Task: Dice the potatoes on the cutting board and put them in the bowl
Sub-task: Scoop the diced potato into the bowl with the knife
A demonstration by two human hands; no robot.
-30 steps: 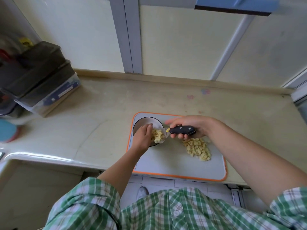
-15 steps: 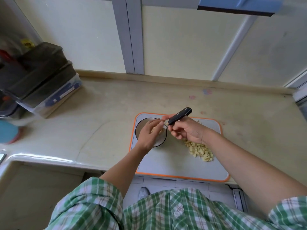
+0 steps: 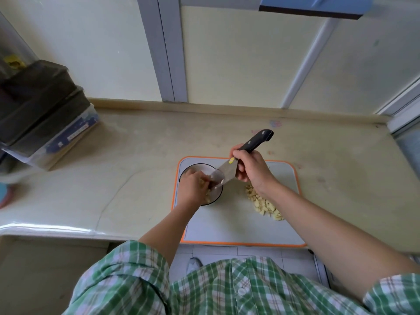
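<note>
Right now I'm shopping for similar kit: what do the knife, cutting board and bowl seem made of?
The knife has a shiny grey blade, likely steel, and a black riveted handle, plastic or wood. The cutting board is smooth pale grey with an orange rim, probably plastic. The bowl looks glossy white, dark-rimmed: ceramic or enamel.

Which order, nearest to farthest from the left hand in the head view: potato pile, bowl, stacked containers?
1. bowl: directly under the left hand.
2. potato pile: to its right, on the cutting board.
3. stacked containers: far left on the counter.
</note>
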